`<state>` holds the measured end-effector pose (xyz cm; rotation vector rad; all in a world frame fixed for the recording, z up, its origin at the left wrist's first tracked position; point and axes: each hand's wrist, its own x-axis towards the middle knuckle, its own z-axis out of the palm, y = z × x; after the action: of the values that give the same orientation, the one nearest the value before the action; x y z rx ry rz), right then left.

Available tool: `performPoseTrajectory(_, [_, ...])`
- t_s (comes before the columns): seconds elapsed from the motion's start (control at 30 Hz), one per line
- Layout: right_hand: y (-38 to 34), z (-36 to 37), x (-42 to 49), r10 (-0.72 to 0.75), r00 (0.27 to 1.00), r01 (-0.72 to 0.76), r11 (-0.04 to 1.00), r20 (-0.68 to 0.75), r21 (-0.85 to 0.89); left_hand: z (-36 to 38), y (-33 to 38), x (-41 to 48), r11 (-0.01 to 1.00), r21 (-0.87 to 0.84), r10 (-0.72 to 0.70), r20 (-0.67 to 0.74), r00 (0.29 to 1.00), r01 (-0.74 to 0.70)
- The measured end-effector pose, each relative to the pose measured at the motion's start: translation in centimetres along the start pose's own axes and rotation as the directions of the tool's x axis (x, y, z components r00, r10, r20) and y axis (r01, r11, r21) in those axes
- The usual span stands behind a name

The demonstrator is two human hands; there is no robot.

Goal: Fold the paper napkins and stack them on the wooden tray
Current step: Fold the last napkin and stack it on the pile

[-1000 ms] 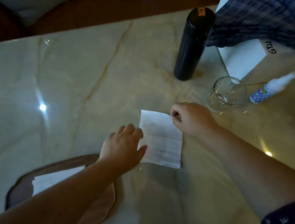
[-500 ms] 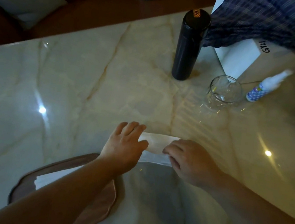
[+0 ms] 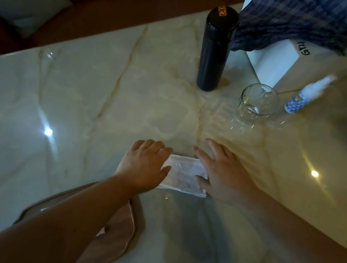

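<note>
A white paper napkin (image 3: 184, 176), folded into a short wide strip, lies flat on the marble table. My left hand (image 3: 144, 164) rests flat on its left end with fingers spread. My right hand (image 3: 223, 175) presses flat on its right end, fingers pointing away from me. Neither hand grips the napkin. The wooden tray (image 3: 118, 237) sits at the near left, mostly hidden under my left forearm; only a sliver of white paper in it shows beside the arm.
A tall black flask (image 3: 215, 50) stands beyond the napkin. To its right are a clear glass (image 3: 258, 103), a small spray bottle (image 3: 307, 94), a white box (image 3: 274, 60) and blue checked cloth (image 3: 299, 19). The table's near edge runs at the lower right.
My right hand carried the napkin's far edge toward me, halving it into a strip. Both hands then spread flat on it. The left hand stayed on the left end.
</note>
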<state>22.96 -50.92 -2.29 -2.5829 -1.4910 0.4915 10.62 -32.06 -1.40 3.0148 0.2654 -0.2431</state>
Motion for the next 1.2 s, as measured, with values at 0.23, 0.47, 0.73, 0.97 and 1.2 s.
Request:
performPoseTrajectory(0.23, [-0.3,0.4,1.7,0.029,0.999,-0.031,0.996,-0.017,-0.085,0.2,-0.7,1.9,0.988,0.154,-0.008,0.162,0.987,-0.018])
performPoseTrajectory(0.47, [0.0,0.0,2.5,0.092,0.995,-0.096,0.978,0.030,0.185,0.5,-0.8,1.7,0.998,-0.036,-0.038,0.159,0.987,0.044])
performPoseTrajectory(0.73, [-3.1,-1.1,2.0,0.170,0.979,-0.193,0.613,0.111,0.766,-2.4,-3.5,-4.3,0.385,-0.805,-0.438,0.272,0.857,0.452])
performPoseTrajectory(0.97, [-10.5,-0.4,2.9,0.087,0.984,-0.180,0.549,0.158,0.816,-2.9,-6.6,-12.4,0.083,-0.857,-0.570,0.378,0.729,0.509])
performPoseTrajectory(1.2, [-17.3,2.0,3.8,0.001,0.978,-0.167,0.603,0.208,0.780,-1.6,-10.6,-18.6,0.097,-0.834,-0.694,0.334,0.637,0.543])
